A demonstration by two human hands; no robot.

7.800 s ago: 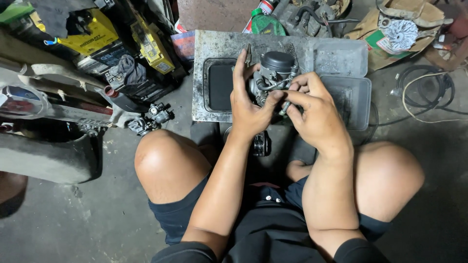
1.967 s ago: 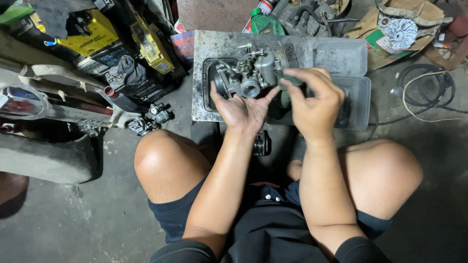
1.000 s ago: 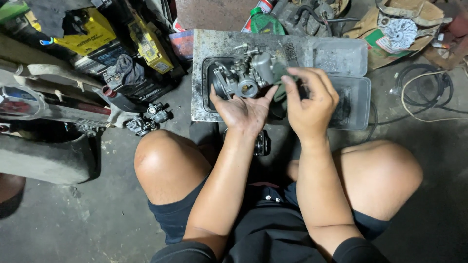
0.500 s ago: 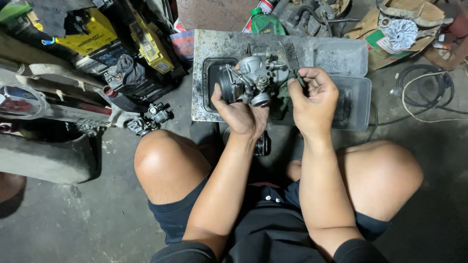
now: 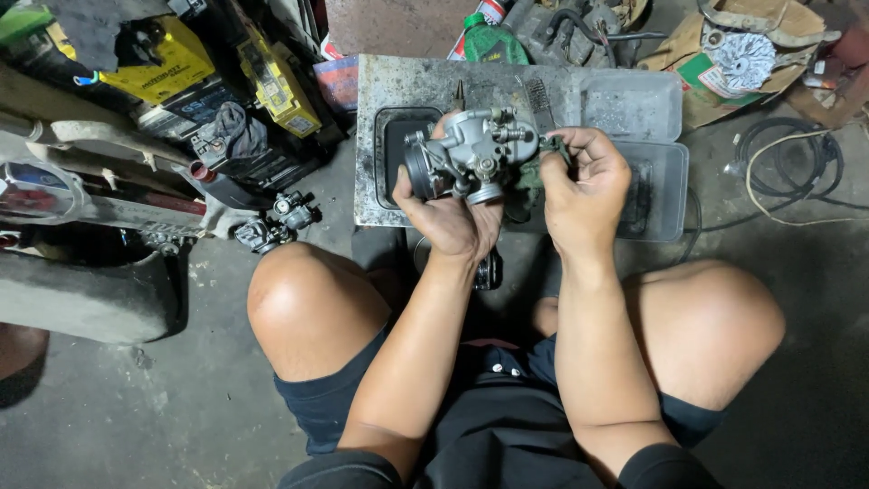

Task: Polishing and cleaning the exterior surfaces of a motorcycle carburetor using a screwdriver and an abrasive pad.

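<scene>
A grey metal carburetor (image 5: 471,152) with a round black intake mouth is held up over a grimy metal tray (image 5: 389,81). My left hand (image 5: 448,217) cradles it from below, palm up, fingers wrapped on its underside. My right hand (image 5: 584,186) is closed at the carburetor's right end, pinching a dark green rag (image 5: 534,167) against a small fitting there. Both forearms reach out between my bare knees.
A clear plastic lidded box (image 5: 652,136) lies on the tray's right side. Yellow and black battery boxes (image 5: 172,68) and motorcycle body panels (image 5: 81,190) crowd the left. Small engine parts (image 5: 276,222) sit on the floor by my left knee. Coiled cable (image 5: 797,167) lies at right.
The carburetor has been turned in my left hand and raised slightly, its round mouth now facing left. My right hand shifted from its top to its right end with the rag.
</scene>
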